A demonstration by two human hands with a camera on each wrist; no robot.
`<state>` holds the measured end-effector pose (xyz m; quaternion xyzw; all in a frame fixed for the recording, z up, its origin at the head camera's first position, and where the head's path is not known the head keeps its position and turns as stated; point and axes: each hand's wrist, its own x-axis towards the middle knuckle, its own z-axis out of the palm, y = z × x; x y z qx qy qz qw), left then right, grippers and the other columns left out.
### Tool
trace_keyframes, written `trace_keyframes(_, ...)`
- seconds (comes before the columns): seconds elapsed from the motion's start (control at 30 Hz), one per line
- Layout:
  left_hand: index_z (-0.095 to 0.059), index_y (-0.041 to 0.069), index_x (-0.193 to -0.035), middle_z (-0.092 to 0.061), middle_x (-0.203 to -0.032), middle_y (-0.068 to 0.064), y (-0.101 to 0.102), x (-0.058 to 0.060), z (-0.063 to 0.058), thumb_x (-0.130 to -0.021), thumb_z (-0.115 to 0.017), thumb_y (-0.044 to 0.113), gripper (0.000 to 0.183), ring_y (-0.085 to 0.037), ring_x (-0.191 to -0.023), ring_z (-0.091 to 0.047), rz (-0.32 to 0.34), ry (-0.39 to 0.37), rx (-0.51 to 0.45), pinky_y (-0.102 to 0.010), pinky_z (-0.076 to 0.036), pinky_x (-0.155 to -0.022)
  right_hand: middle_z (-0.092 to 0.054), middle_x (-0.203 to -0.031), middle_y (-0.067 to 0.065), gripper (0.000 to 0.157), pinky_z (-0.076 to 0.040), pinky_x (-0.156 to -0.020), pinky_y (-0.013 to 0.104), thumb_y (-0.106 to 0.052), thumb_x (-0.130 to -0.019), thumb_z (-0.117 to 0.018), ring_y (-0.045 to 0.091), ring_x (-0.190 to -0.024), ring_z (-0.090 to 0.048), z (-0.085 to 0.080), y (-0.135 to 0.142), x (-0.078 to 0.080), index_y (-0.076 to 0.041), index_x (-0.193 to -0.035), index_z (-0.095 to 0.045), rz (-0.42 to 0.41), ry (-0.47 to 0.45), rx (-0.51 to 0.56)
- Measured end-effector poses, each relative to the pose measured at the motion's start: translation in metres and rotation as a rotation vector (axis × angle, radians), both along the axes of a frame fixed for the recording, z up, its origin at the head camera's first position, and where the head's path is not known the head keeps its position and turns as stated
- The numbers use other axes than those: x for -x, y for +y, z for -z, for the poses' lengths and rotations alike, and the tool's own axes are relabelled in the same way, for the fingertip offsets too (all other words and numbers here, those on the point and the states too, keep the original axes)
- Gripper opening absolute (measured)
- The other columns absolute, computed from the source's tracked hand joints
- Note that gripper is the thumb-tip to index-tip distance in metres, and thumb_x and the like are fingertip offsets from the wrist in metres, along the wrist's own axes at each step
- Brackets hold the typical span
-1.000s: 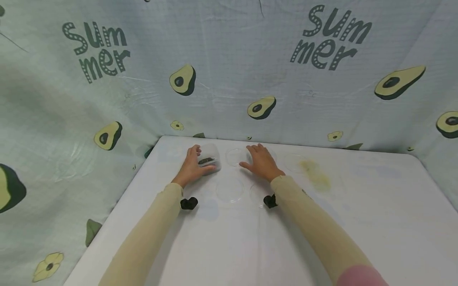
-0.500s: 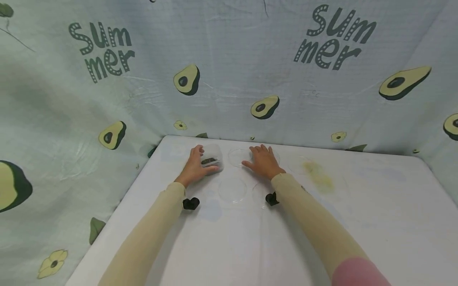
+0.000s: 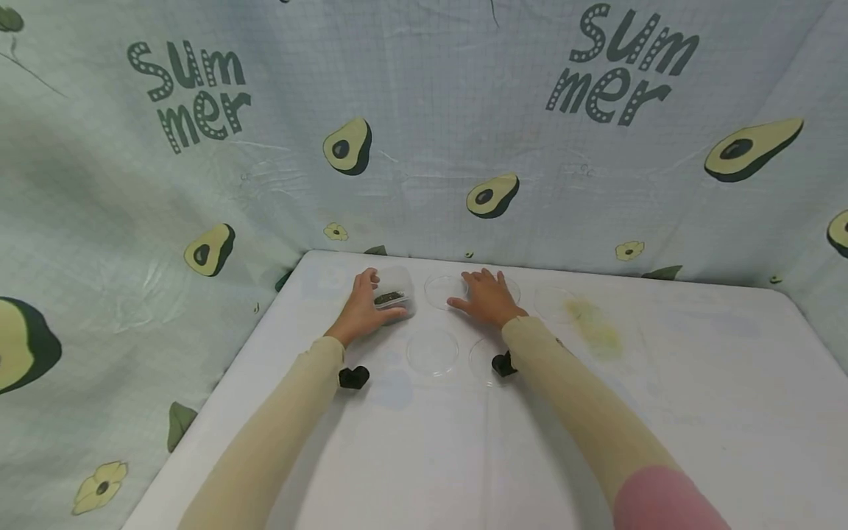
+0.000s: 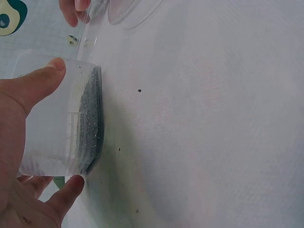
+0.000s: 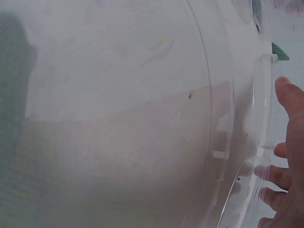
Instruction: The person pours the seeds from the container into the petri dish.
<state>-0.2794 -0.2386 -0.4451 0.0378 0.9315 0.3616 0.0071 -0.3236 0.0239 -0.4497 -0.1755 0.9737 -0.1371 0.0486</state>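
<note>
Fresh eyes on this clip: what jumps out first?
Probably the avocado-print backdrop, with its large "summer" lettering, behind the white table. Next, near the table's far edge, the left hand grips a clear container with dark contents, and the right hand touches a clear dish.

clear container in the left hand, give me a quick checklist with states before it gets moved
1. Grip: ok, the left hand has thumb and fingers on opposite sides of the clear container.
2. Container upright: ok, its dark contents lie at the base.
3. Gap to the nearest clear dish: ok, a narrow one shows in the head view.
4. Top covered: cannot tell, no lid can be made out.
5. Table free of loose bits: not ok, dark specks lie near the container.
6. Right hand firmly holding the dish beneath it: cannot tell.
</note>
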Motion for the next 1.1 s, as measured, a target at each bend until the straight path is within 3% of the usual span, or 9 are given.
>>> trace_keyframes(0.63, -0.014, 0.009, -0.149, -0.031, -0.145, -0.015, 0.0007, -0.0024, -0.0001, -0.079, -0.078, 0.043, 0.101, -0.031, -0.136, -0.038, -0.023, -0.013, -0.001, -0.050, -0.036, -0.111, -0.046, -0.147, 0.018, 0.083, -0.013, -0.120, 0.058, -0.060, -0.088, -0.058, 0.036, -0.144, -0.030, 0.0003, -0.0028, 0.0039, -0.006, -0.148, -0.037, -0.046, 0.018, -0.048)
trace_keyframes(0.83, -0.015, 0.010, -0.150, -0.031, -0.145, -0.015, 0.0015, -0.0020, 0.0000, -0.078, -0.078, 0.044, 0.101, -0.031, -0.136, -0.038, -0.030, -0.013, -0.008, -0.050, -0.035, -0.112, -0.047, -0.145, 0.022, 0.079, -0.013, -0.120, 0.058, -0.059, -0.090, -0.056, 0.041, -0.146, -0.022, -0.0018, -0.0028, 0.0048, -0.006, -0.146, -0.042, -0.070, 0.047, -0.091)
trace_keyframes(1.1, -0.016, 0.010, -0.151, -0.032, -0.145, -0.016, 0.0026, -0.0007, 0.0002, -0.077, -0.080, 0.042, 0.103, -0.032, -0.136, -0.039, -0.037, 0.013, -0.004, -0.049, -0.037, -0.111, -0.050, -0.143, 0.020, 0.078, -0.014, -0.120, 0.057, -0.058, -0.087, -0.061, 0.038, -0.145, -0.027, -0.0072, -0.0051, 0.0082, -0.004, -0.142, -0.047, -0.065, 0.023, -0.082)
